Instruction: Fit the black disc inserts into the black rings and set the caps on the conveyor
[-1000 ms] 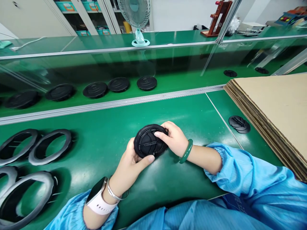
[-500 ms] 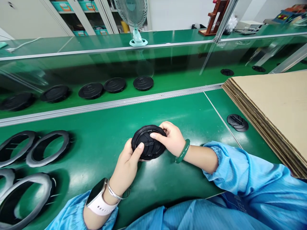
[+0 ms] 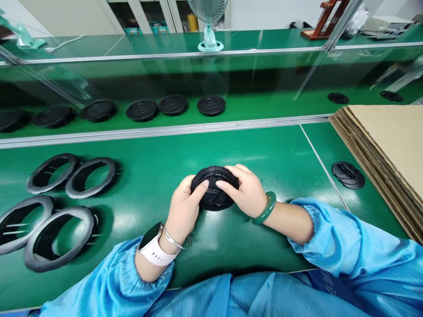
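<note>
Between my two hands is a round black plastic part (image 3: 216, 200), like a vent cover with a raised rim and a bar across its face. It is held a little above the green table, tilted towards me. My left hand (image 3: 185, 207) grips its left edge, the thumb lying on the face. From the right, my right hand (image 3: 246, 189) holds the rim, its thumb pressed on the face near the middle. The other fingers are partly hidden behind the part.
Several black rings (image 3: 91, 177) stand on the green table (image 3: 158, 163) at left. Stacked thin black discs (image 3: 348, 175) lie at right beside a cardboard pile (image 3: 386, 145). Beyond a metal rail (image 3: 185, 129), round black parts (image 3: 211, 105) line a green strip. A fan (image 3: 210, 39) stands behind.
The view has shifted, so most things sit further right in it. My right thumb has moved down the part's face, and my left thumb has also shifted on it.
</note>
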Demonstrator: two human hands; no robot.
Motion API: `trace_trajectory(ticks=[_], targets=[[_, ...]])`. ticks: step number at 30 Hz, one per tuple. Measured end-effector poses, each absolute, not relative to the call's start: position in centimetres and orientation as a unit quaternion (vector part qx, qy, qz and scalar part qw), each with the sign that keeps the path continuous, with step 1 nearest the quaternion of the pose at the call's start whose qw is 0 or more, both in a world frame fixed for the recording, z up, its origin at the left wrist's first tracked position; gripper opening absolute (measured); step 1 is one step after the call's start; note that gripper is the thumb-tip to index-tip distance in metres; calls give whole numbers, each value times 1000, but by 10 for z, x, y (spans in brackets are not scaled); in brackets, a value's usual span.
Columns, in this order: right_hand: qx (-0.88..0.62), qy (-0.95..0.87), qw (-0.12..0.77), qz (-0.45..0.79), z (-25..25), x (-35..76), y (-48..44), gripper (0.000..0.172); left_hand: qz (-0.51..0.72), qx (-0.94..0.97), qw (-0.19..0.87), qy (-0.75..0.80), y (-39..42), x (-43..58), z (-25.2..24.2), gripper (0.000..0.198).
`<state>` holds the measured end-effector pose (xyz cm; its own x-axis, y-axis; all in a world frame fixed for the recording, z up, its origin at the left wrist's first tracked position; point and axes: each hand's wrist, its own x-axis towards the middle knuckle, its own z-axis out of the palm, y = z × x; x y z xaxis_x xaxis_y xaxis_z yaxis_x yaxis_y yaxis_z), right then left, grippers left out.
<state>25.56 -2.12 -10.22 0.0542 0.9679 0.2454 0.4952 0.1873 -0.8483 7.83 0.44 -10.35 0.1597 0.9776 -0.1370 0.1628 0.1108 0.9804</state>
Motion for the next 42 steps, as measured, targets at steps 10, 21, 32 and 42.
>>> trace_trajectory(ticks=[10, 21, 32, 42], targets=[[-559, -658, 440, 246, -96, 258, -23, 19, 380, 567, 507, 527, 1, 85, -102, 21], [-571, -644, 427, 278, -100, 259, -20, 16, 434, 480, 565, 511, 5, 91, -107, 21], [-578, -630, 415, 312, -99, 260, -23, 23, 385, 551, 508, 538, 5, 89, -108, 20], [-602, -590, 451, 294, -101, 254, -22, 15, 401, 526, 548, 512, 9, 90, -106, 19]])
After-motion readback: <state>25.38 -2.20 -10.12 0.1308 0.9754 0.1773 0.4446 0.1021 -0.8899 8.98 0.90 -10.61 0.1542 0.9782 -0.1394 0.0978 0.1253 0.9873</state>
